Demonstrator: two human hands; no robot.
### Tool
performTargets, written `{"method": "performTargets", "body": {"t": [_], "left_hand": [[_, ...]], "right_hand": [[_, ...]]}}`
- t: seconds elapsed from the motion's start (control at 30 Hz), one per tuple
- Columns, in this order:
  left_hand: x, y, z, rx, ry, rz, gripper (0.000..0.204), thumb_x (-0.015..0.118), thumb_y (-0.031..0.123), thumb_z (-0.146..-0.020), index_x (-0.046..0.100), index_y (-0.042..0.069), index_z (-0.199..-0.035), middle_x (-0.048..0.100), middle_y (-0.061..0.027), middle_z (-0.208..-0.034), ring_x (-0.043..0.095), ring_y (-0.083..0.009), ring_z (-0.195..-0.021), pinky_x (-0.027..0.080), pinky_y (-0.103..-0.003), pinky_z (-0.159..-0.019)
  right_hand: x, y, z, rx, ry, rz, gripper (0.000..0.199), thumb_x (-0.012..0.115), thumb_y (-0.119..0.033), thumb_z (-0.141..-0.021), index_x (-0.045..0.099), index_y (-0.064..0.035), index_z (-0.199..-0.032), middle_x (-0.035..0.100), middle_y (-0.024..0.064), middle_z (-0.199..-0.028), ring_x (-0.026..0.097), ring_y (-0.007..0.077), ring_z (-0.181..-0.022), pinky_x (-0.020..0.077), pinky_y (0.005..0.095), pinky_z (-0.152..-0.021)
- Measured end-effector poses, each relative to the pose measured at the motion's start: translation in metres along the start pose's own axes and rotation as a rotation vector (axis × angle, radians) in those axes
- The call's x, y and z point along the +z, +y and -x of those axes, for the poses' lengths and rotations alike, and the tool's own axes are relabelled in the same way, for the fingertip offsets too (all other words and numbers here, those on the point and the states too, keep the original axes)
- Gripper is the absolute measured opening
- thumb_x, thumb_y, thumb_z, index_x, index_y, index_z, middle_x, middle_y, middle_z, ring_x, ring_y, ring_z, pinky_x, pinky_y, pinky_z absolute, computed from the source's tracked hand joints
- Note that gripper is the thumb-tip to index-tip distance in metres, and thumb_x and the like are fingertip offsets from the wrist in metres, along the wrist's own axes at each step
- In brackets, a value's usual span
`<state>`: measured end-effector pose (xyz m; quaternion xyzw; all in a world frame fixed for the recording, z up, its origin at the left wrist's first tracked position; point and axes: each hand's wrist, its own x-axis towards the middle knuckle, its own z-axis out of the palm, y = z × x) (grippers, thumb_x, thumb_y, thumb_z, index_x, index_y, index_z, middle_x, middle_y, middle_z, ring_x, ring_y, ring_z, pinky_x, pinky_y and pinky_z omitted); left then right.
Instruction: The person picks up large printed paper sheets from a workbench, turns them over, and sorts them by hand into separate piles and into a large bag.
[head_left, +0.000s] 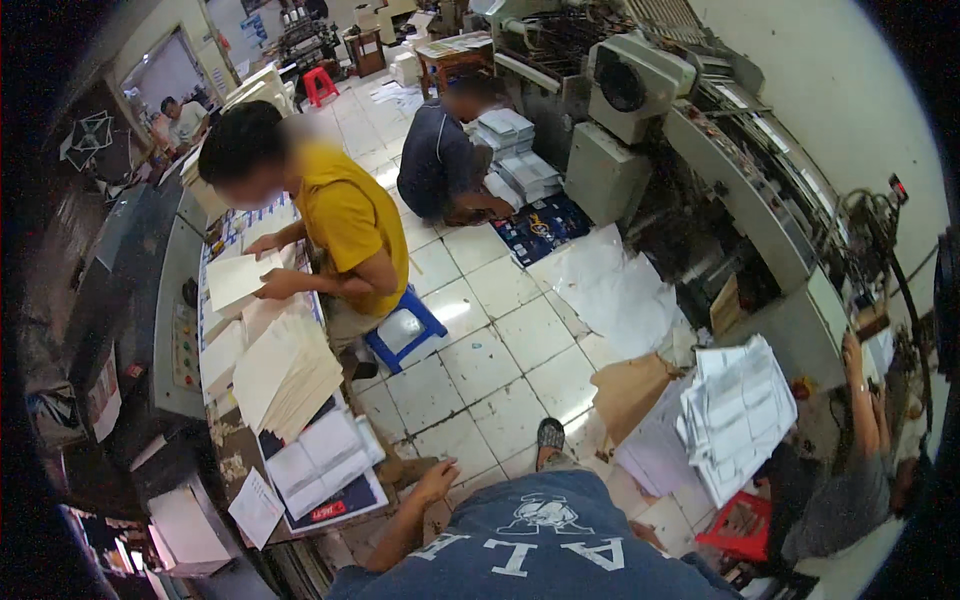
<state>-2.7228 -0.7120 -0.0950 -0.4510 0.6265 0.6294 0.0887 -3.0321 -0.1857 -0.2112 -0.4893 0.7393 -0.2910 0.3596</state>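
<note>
My left hand hangs beside the table's near corner, its fingers loosely stretched and nothing seen in them. Closest to it lie folded printed sheets on a dark printed board, with a gap between hand and paper. Only a sliver of my right hand shows past my shirt; its fingers are hidden. To the right of it, a large pile of folded white sheets rests above a red stool.
A person in yellow on a blue stool holds cream sheets at the table. Another person crouches by paper stacks. Machinery lines the right; a grey-sleeved person reaches there. Loose paper covers floor tiles.
</note>
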Motion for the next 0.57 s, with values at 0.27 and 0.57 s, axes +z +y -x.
{"method": "performTargets", "body": {"t": [0.27,0.57], "left_hand": [[-0.011,0.119,-0.109,0.012,0.022,-0.060,0.077,0.052,0.057,-0.093,0.039,0.000,-0.143,0.037,-0.0241,-0.148,0.037,-0.0357,-0.137,0.029,-0.041,-0.112],[-0.142,0.232,-0.283,-0.132,-0.171,-0.076,0.089,0.052,0.068,-0.087,0.035,0.005,-0.148,0.041,-0.0170,-0.148,0.036,-0.0369,-0.137,0.027,-0.040,-0.115]], "right_hand": [[-0.313,-0.109,-0.540,0.250,0.157,0.264,0.043,0.061,-0.031,-0.088,0.061,-0.0005,-0.118,0.065,0.0222,-0.111,0.064,0.0382,-0.099,0.0500,0.0417,-0.087],[-0.345,-0.163,-0.850,-0.157,0.233,0.308,0.049,0.070,-0.022,-0.085,0.057,-0.0095,-0.131,0.047,0.0238,-0.141,0.039,0.0321,-0.138,0.0329,0.0357,-0.111]]}}
